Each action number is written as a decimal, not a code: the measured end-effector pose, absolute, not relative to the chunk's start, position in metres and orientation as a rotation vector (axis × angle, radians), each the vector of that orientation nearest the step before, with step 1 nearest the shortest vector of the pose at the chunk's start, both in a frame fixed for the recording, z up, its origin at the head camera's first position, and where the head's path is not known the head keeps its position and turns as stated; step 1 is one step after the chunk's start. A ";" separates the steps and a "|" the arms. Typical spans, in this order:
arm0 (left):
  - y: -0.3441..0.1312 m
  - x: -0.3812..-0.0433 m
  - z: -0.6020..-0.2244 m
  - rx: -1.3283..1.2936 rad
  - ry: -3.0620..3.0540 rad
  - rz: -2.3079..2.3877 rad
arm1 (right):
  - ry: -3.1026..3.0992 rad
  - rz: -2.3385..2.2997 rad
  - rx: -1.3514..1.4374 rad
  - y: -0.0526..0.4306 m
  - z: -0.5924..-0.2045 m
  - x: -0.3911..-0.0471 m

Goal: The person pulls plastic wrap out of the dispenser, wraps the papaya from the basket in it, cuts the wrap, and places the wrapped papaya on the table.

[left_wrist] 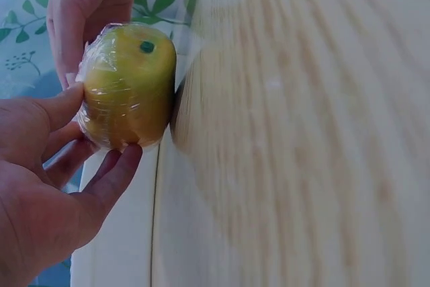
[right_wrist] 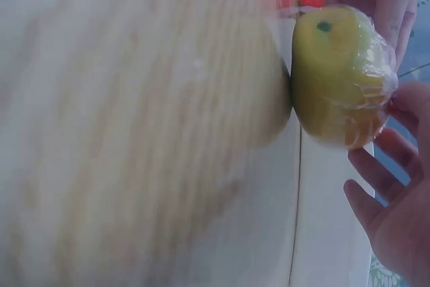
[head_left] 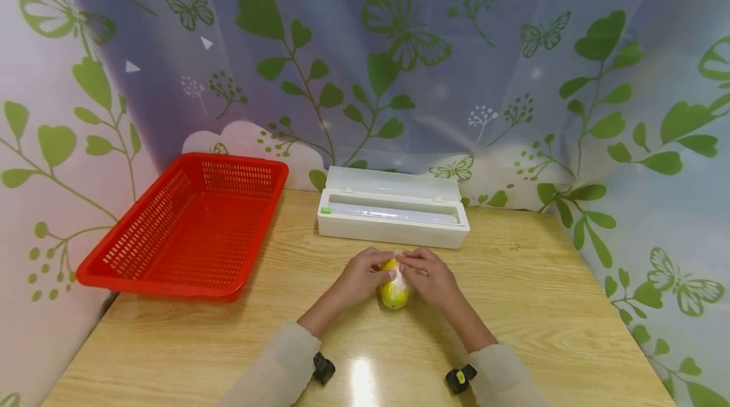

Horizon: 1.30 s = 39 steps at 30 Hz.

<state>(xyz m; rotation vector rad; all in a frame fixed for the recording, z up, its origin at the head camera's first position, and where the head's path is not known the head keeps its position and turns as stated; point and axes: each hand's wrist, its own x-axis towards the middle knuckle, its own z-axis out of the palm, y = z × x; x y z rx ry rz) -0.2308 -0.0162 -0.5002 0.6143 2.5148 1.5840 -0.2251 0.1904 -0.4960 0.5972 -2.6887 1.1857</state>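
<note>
A yellow fruit (head_left: 394, 296) with a small green spot at one end, perhaps a mango, lies on the table between both hands. Clear cling film wraps it; folds of the film (left_wrist: 101, 89) shine in the left wrist view. My left hand (head_left: 360, 277) holds its left side with thumb and fingertips. From the right, my right hand (head_left: 436, 281) pinches the film-covered fruit near its far end, thumb on top. In the right wrist view, some fingers of the right hand (right_wrist: 400, 199) stand off the fruit. The fruit's underside is hidden.
Behind the hands stands a white cling film box (head_left: 393, 229), its lid raised and a film roll (head_left: 393, 212) inside. At the left is a red plastic basket (head_left: 239, 267). A patterned curtain (head_left: 342, 45) borders the wooden table (head_left: 542, 305).
</note>
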 end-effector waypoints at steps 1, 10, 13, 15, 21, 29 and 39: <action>-0.016 -0.231 -0.500 0.616 2.513 1.587 | -2.683 1.203 0.585 0.190 -0.496 -0.225; -0.017 -0.230 -0.498 0.607 2.502 1.584 | -2.720 1.293 0.472 0.186 -0.494 -0.224; -0.018 -0.231 -0.496 0.598 2.507 1.582 | -2.702 1.247 0.505 0.184 -0.491 -0.225; -0.019 -0.231 -0.494 0.587 2.506 1.582 | -2.711 1.194 0.513 0.182 -0.488 -0.225; -0.019 -0.231 -0.492 0.554 2.511 1.572 | -2.782 0.905 0.545 0.181 -0.482 -0.222; -0.019 -0.229 -0.491 0.473 2.499 1.585 | -2.753 0.723 0.576 0.180 -0.484 -0.218; -0.022 -0.227 -0.492 0.425 2.476 1.531 | -2.821 1.085 0.549 0.188 -0.484 -0.218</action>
